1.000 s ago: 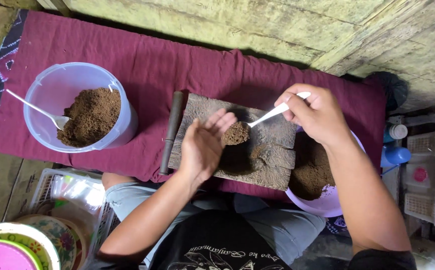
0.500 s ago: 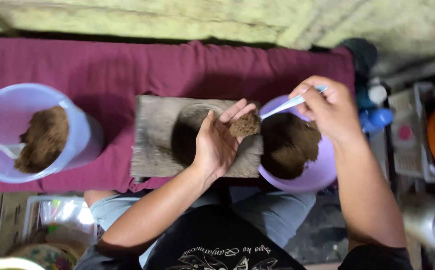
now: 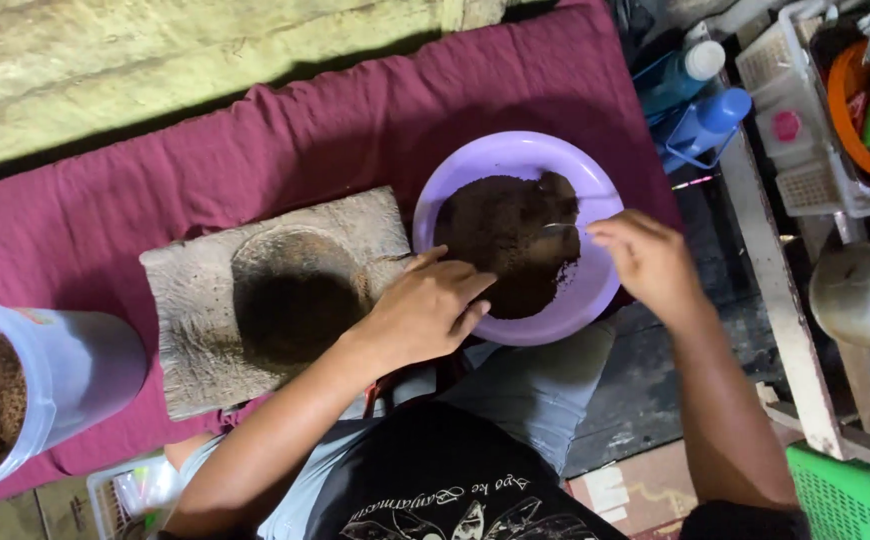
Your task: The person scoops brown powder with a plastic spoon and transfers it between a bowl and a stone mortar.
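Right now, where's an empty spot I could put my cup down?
The maroon cloth is bare behind the stone slab and left of the purple bowl. A smaller patch lies between slab and tub. It is crowded at the bowl, where both hands work, and by the bottles.

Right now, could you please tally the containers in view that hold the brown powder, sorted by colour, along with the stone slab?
Purple bowl with brown powder, the left hand and right hand at it: 1
Clear tub with brown powder: 1
Grey stone slab with a hollow: 1
Total: 3
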